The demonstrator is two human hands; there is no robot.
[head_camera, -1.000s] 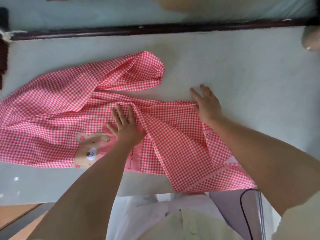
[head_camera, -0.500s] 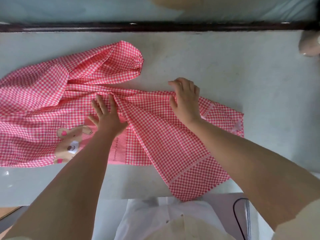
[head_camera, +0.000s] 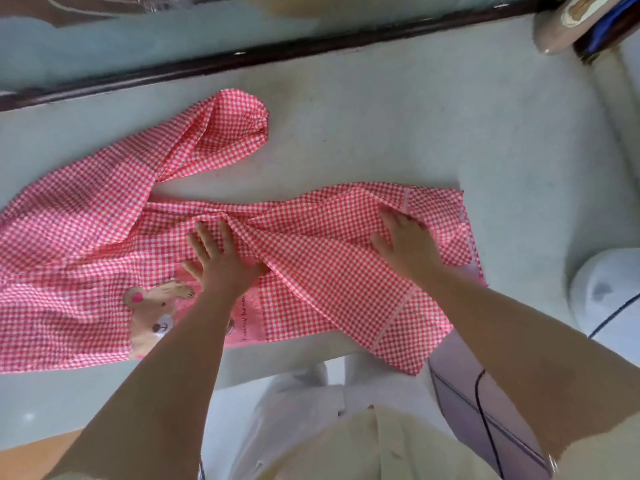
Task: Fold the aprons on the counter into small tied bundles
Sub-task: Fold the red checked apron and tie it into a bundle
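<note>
A pink-and-white checked apron with a bear patch lies spread across the pale counter. My left hand presses flat on its middle, fingers spread, beside a bunched fold. My right hand lies flat on the right flap, fingers straight and pointing away from me. The flap's near corner hangs over the counter's front edge. A sleeve-like part curls toward the back.
A dark strip runs along the counter's back edge. A beige object sits at the far right corner. A white round object with a black cable stands at the right. My pale clothing fills the bottom.
My right hand carried the apron's right edge out to the right and laid it flat, uncurling from a grip to a flat press. My left hand has stayed pressing the middle.
</note>
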